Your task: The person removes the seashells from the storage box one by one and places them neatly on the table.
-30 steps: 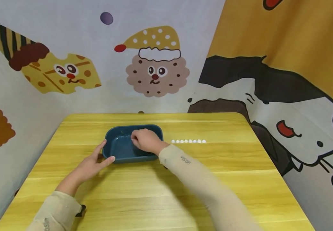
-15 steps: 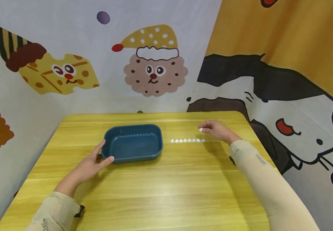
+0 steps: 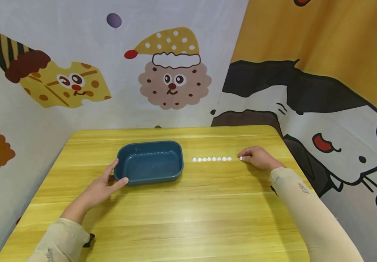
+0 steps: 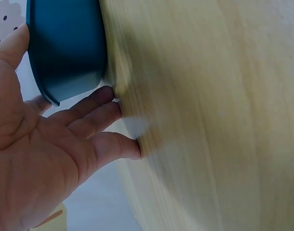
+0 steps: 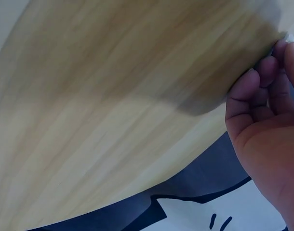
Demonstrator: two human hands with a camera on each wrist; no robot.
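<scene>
A deep blue rectangular dish sits on the table, its inside visible in the head view. At its left end my left hand rests with thumb and forefinger spread against the rim; the other fingers reach down beside the dish in the left wrist view. To the right of the dish lies a straight row of several small white pebble-like pieces. Just past the row's right end my right hand pinches one more small white piece between thumb and fingertips, at or close to the tabletop.
The yellow wood-grain table has rounded far corners. Behind and beside it hangs a cartoon-printed cloth. Its right edge lies not far from my right hand.
My right hand has come out of the dish, moved right past the row with a white piece pinched in it, and lowered toward the tabletop. The left hand stays at the dish.
</scene>
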